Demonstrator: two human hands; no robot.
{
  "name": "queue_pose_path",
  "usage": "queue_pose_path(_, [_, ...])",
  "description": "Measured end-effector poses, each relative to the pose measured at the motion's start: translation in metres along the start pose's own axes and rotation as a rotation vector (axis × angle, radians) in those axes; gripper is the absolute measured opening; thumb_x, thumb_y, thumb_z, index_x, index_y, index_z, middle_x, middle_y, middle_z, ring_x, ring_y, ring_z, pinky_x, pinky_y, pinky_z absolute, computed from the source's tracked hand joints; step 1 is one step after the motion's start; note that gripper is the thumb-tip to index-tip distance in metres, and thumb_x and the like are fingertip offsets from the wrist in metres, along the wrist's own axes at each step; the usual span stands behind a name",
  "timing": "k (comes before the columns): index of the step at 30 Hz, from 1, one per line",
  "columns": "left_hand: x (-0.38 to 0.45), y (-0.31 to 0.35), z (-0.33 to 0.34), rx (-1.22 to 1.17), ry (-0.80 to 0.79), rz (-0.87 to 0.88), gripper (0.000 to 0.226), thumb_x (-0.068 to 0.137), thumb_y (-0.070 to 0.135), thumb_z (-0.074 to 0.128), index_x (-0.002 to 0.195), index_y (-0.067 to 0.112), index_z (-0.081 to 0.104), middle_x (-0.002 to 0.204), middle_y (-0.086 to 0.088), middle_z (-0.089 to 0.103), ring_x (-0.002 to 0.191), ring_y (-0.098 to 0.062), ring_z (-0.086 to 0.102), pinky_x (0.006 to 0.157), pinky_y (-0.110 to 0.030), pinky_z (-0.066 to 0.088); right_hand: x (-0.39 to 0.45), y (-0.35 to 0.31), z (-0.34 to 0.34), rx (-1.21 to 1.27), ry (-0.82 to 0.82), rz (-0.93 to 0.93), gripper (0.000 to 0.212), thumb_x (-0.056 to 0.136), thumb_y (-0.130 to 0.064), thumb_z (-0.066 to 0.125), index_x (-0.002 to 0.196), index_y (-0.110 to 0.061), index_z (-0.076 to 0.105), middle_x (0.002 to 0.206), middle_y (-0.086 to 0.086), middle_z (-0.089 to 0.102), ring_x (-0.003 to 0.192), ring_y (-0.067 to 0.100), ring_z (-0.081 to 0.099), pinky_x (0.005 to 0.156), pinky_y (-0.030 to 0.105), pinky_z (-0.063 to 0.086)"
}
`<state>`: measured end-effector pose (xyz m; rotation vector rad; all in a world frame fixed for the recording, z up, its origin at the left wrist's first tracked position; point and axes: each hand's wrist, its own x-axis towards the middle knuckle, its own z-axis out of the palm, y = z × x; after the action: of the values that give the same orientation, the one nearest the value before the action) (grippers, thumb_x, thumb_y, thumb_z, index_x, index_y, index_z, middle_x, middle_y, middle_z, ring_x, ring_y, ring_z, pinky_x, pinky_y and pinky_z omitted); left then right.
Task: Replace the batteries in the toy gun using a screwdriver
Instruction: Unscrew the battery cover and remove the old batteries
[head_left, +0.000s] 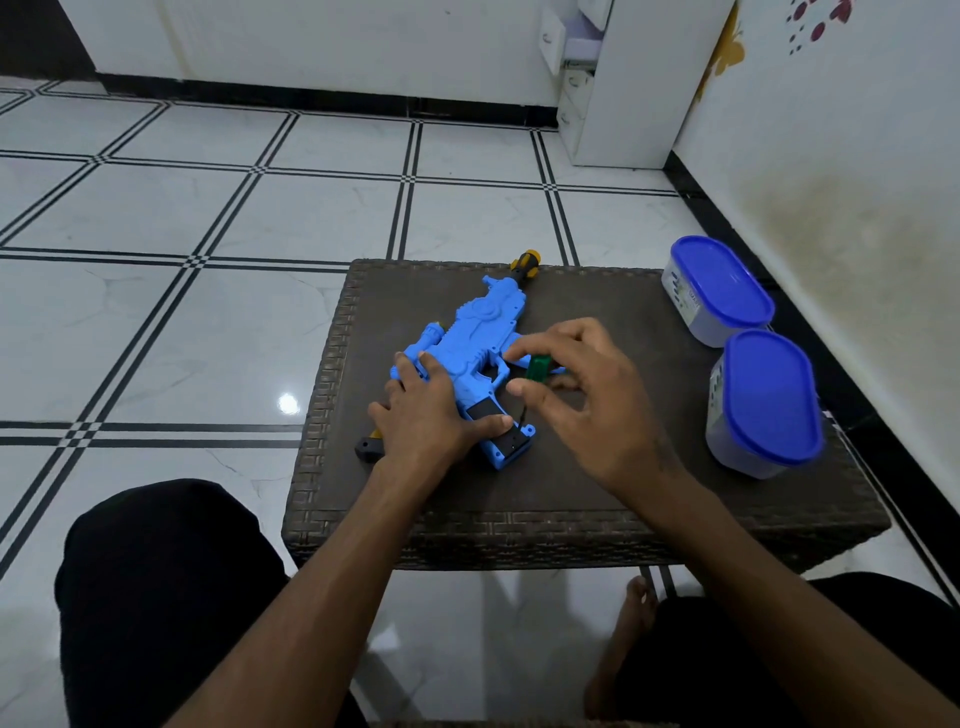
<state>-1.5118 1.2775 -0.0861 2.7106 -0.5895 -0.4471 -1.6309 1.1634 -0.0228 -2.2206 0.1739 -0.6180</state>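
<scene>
A blue toy gun (478, 332) lies flat on the dark wicker table (571, 483), its yellow and black muzzle pointing away from me. My left hand (431, 410) presses down on the gun's rear body, the thumb stretched onto the grip near a black panel (483, 410). My right hand (582, 395) pinches the green handle of a small screwdriver (537, 369) between thumb and fingers. The screwdriver's dark shaft runs down to the bottom of the gun's grip (511, 441).
Two translucent containers with blue lids (719, 286) (769, 400) stand at the table's right side. A black and yellow gun part (370, 446) sticks out left of my left wrist. My knees sit below the table's near edge, over a tiled floor.
</scene>
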Motion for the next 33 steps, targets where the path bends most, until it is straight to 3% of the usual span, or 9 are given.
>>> queue_pose_path(2, [0.000, 0.000, 0.000, -0.003, -0.002, -0.001, 0.128, 0.064, 0.080, 0.061, 0.154, 0.012, 0.000, 0.161, -0.018, -0.007, 0.146, -0.038, 0.010, 0.113, -0.058, 0.017, 0.000, 0.002, -0.001, -0.023, 0.046, -0.025, 0.025, 0.085, -0.003, 0.070, 0.107, -0.015, 0.072, 0.103, -0.001, 0.059, 0.093, 0.005, 0.061, 0.080, 0.013, 0.051])
queue_pose_path(5, [0.000, -0.001, -0.001, -0.005, -0.006, -0.001, 0.128, 0.063, 0.080, 0.061, 0.154, 0.012, 0.001, 0.161, -0.018, -0.007, 0.146, -0.038, 0.010, 0.113, -0.058, 0.016, 0.000, 0.002, -0.003, -0.001, 0.015, -0.009, 0.040, 0.088, 0.007, 0.059, 0.123, -0.013, 0.062, 0.109, -0.002, 0.066, 0.105, 0.006, 0.064, 0.090, 0.027, 0.055])
queue_pose_path(9, [0.000, 0.000, -0.001, -0.003, -0.002, 0.000, 0.127, 0.064, 0.080, 0.061, 0.154, 0.012, 0.001, 0.161, -0.017, -0.007, 0.146, -0.038, 0.011, 0.112, -0.058, 0.017, -0.002, 0.002, -0.004, -0.036, -0.033, -0.038, 0.034, 0.090, -0.003, 0.060, 0.121, -0.015, 0.063, 0.119, -0.004, 0.063, 0.113, 0.007, 0.060, 0.093, 0.028, 0.053])
queue_pose_path(12, [-0.001, 0.000, -0.001, -0.004, 0.001, 0.004, 0.126, 0.065, 0.079, 0.061, 0.153, 0.012, 0.001, 0.161, -0.018, -0.007, 0.146, -0.039, 0.011, 0.112, -0.058, 0.017, -0.003, 0.004, -0.003, -0.032, -0.026, -0.015, 0.030, 0.088, -0.010, 0.070, 0.116, -0.019, 0.066, 0.109, -0.004, 0.064, 0.099, 0.007, 0.064, 0.083, 0.025, 0.056])
queue_pose_path(16, [-0.001, 0.000, -0.001, 0.003, -0.003, 0.004, 0.127, 0.064, 0.080, 0.060, 0.153, 0.012, 0.001, 0.161, -0.018, -0.007, 0.146, -0.039, 0.011, 0.113, -0.058, 0.018, -0.003, 0.009, -0.003, -0.058, 0.018, 0.000, 0.030, 0.086, -0.004, 0.070, 0.112, -0.019, 0.068, 0.090, -0.002, 0.069, 0.078, 0.012, 0.067, 0.072, 0.037, 0.057])
queue_pose_path(25, [-0.001, 0.001, -0.002, 0.007, -0.009, -0.001, 0.127, 0.064, 0.080, 0.061, 0.153, 0.012, 0.001, 0.160, -0.018, -0.006, 0.146, -0.039, 0.011, 0.112, -0.058, 0.019, -0.003, 0.010, -0.011, -0.049, 0.042, -0.039, 0.030, 0.087, -0.006, 0.069, 0.114, -0.018, 0.066, 0.093, -0.003, 0.069, 0.078, 0.021, 0.069, 0.071, 0.042, 0.058])
queue_pose_path(33, [-0.002, 0.001, -0.004, -0.008, -0.019, 0.001, 0.126, 0.065, 0.078, 0.062, 0.154, 0.012, 0.001, 0.160, -0.017, -0.007, 0.146, -0.038, 0.010, 0.112, -0.058, 0.018, 0.001, 0.010, -0.024, -0.081, 0.112, -0.052, 0.030, 0.087, -0.006, 0.069, 0.113, -0.019, 0.065, 0.094, -0.002, 0.069, 0.081, 0.016, 0.069, 0.072, 0.040, 0.059])
